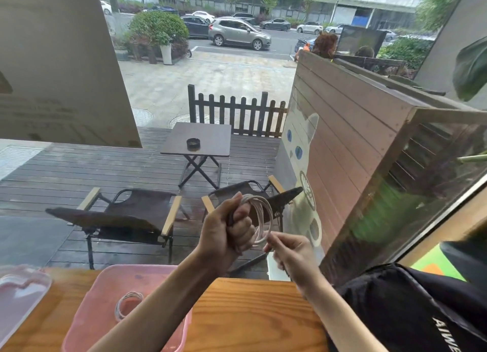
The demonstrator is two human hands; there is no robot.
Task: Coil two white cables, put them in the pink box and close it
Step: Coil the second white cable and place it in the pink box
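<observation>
Pink box (87, 296) open, one coiled cable (126, 303) inside; left hand (232, 230) fist on second coil (261, 219), right hand (292, 251) pinching it.

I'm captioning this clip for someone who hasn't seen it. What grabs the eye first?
Mid-frame, the left hand grips a coiled white cable while the right hand pinches its lower loop. Below, an open pink box on the wooden table already holds another coil; its lid lies at far left.
</observation>
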